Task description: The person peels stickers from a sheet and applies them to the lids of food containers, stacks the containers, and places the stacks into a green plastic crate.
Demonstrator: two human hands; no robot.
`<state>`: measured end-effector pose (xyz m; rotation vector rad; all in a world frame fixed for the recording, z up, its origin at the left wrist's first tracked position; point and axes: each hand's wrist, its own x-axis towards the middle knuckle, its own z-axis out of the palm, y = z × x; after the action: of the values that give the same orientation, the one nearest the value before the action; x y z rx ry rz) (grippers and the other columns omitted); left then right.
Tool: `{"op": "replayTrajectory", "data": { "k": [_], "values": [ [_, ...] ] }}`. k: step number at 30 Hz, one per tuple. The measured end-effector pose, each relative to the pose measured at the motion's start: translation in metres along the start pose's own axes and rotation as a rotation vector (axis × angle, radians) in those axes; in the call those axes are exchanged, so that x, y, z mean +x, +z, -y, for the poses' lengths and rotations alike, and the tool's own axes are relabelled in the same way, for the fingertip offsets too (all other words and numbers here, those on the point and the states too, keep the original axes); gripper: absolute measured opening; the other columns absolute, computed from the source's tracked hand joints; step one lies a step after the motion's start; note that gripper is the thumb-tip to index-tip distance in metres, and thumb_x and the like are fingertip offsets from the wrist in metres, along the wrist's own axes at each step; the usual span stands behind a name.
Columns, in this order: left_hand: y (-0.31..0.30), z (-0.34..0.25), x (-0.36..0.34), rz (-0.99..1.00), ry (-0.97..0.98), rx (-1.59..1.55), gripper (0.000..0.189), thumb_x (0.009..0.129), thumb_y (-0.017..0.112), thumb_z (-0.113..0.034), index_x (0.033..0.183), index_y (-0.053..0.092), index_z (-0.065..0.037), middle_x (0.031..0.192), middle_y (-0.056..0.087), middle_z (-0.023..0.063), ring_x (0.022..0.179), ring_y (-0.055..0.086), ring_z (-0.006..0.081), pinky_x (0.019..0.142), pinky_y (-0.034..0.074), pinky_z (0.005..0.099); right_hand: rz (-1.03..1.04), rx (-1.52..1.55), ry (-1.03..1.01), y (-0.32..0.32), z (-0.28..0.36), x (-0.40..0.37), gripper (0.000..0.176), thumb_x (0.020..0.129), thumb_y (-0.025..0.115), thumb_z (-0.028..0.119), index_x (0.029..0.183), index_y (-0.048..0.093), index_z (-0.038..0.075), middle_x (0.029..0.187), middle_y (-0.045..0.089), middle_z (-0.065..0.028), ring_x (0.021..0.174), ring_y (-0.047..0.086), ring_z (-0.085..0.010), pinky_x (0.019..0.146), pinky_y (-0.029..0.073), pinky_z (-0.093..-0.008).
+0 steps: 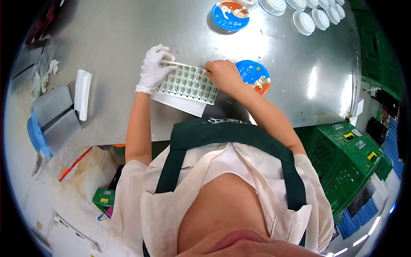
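Note:
My left hand (155, 70), in a white glove, grips the left edge of a sheet of labels (188, 83) printed with rows of small green-and-white stickers. My bare right hand (222, 76) has its fingers curled and pinched at the sheet's upper right corner; whether a single sticker is between the fingertips is hidden. Plain white paper (182, 105) sticks out under the sheet's near side. Just right of my right hand, partly covered by it, sits a round tub with a blue printed lid (256, 73). A second blue-lidded tub (231, 16) stands farther back.
Several white round tubs (304, 22) stand at the back right of the metal table (115, 38). At left lie a folded white strip (83, 94) and a grey tray-like object (53, 105). Green crates (342, 158) are stacked beyond the right edge.

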<state>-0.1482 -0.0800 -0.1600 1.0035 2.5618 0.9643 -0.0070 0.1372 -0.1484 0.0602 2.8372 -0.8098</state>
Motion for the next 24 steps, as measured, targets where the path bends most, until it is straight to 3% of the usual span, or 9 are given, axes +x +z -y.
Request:
{"op": "replayTrajectory", "data": {
  "k": [1, 3, 6, 9, 11, 16, 19, 23, 24],
  "values": [
    [-0.002, 0.003, -0.002, -0.001, 0.011, -0.009, 0.029, 0.069, 0.082, -0.009, 0.094, 0.068, -0.009, 0.116, 0.063, 0.0085, 0.117, 0.054, 0.0266, 0.098, 0.046, 0.0398, -0.005, -0.01, 0.008, -0.006, 0.0, -0.002, 0.007, 0.08, 0.065, 0.012, 0.083, 0.064, 0.006, 0.077, 0.066, -0.0133, 0.077, 0.065, -0.0322, 0.068, 0.05, -0.0448],
    [-0.005, 0.006, 0.0, 0.081, -0.468, -0.884, 0.029, 0.077, 0.075, -0.001, 0.103, 0.064, -0.005, 0.108, 0.064, 0.0075, 0.104, 0.06, 0.0169, 0.09, 0.05, 0.0306, -0.115, 0.134, -0.032, -0.026, -0.002, -0.001, 0.01, 0.084, 0.065, 0.015, 0.084, 0.063, 0.006, 0.081, 0.065, -0.0118, 0.08, 0.065, -0.0312, 0.07, 0.051, -0.0426],
    [-0.008, 0.0, 0.015, 0.055, -0.492, -1.017, 0.033, 0.082, 0.067, 0.006, 0.113, 0.061, -0.003, 0.102, 0.064, 0.0059, 0.096, 0.06, 0.011, 0.083, 0.05, 0.0246, -0.248, 0.408, -0.037, -0.055, -0.019, 0.003, 0.016, 0.087, 0.066, 0.018, 0.09, 0.064, 0.002, 0.089, 0.065, -0.0108, 0.078, 0.064, -0.0272, 0.072, 0.051, -0.0378],
    [-0.018, -0.02, 0.041, 0.188, -0.401, -0.875, 0.036, 0.083, 0.062, 0.007, 0.117, 0.06, -0.003, 0.1, 0.064, 0.0049, 0.095, 0.061, 0.0126, 0.083, 0.051, 0.0257, -0.516, 0.445, 0.284, -0.079, -0.057, 0.025, 0.026, 0.085, 0.069, 0.023, 0.103, 0.064, 0.006, 0.099, 0.064, -0.0124, 0.091, 0.063, -0.0297, 0.08, 0.051, -0.0396],
    [-0.019, -0.031, 0.07, 0.295, -0.32, -0.827, 0.036, 0.082, 0.06, 0.006, 0.117, 0.06, -0.003, 0.096, 0.064, 0.0038, 0.091, 0.061, 0.0121, 0.081, 0.05, 0.0251, -0.676, 0.149, 0.172, -0.086, -0.09, 0.049, 0.036, 0.084, 0.07, 0.024, 0.114, 0.06, 0.006, 0.105, 0.065, -0.0126, 0.099, 0.061, -0.0308, 0.087, 0.05, -0.0407],
    [-0.004, -0.061, 0.135, 0.662, -0.225, -0.511, 0.037, 0.076, 0.051, 0.0, 0.111, 0.062, -0.004, 0.079, 0.055, -0.0014, 0.073, 0.052, 0.0065, 0.068, 0.045, 0.0241, -0.463, -0.023, -0.253, -0.094, -0.105, 0.118, 0.036, 0.083, 0.065, 0.01, 0.118, 0.056, 0.011, 0.11, 0.065, -0.0139, 0.107, 0.059, -0.0314, 0.092, 0.047, -0.0417],
    [0.012, -0.057, 0.147, 0.671, -0.303, -0.384, 0.035, 0.076, 0.049, -0.001, 0.108, 0.062, -0.004, 0.074, 0.052, -0.0029, 0.069, 0.049, 0.0062, 0.065, 0.043, 0.0245, -0.291, -0.155, -0.126, -0.094, -0.108, 0.126, 0.037, 0.082, 0.066, 0.01, 0.118, 0.055, 0.012, 0.109, 0.065, -0.0139, 0.11, 0.058, -0.0294, 0.092, 0.046, -0.0397],
    [0.023, -0.043, 0.144, 0.623, -0.235, -0.321, 0.028, 0.08, 0.054, -0.008, 0.106, 0.063, -0.005, 0.074, 0.051, -0.0034, 0.067, 0.047, 0.0075, 0.064, 0.042, 0.0252, -0.201, 0.24, 0.295, -0.108, -0.103, 0.087, 0.044, 0.082, 0.074, 0.02, 0.117, 0.05, 0.009, 0.08, 0.066, -0.0114, 0.076, 0.067, -0.0309, 0.069, 0.052, -0.039],
    [0.027, -0.044, 0.141, 0.596, -0.262, -0.392, 0.026, 0.082, 0.058, -0.016, 0.105, 0.064, -0.005, 0.075, 0.053, -0.0024, 0.067, 0.048, 0.0079, 0.065, 0.043, 0.0254, -0.354, 0.212, 0.247, -0.084, -0.125, 0.081, 0.051, 0.08, 0.078, 0.022, 0.118, 0.047, 0.007, 0.074, 0.065, -0.0101, 0.066, 0.066, -0.0277, 0.063, 0.053, -0.0367]
  ]
}}
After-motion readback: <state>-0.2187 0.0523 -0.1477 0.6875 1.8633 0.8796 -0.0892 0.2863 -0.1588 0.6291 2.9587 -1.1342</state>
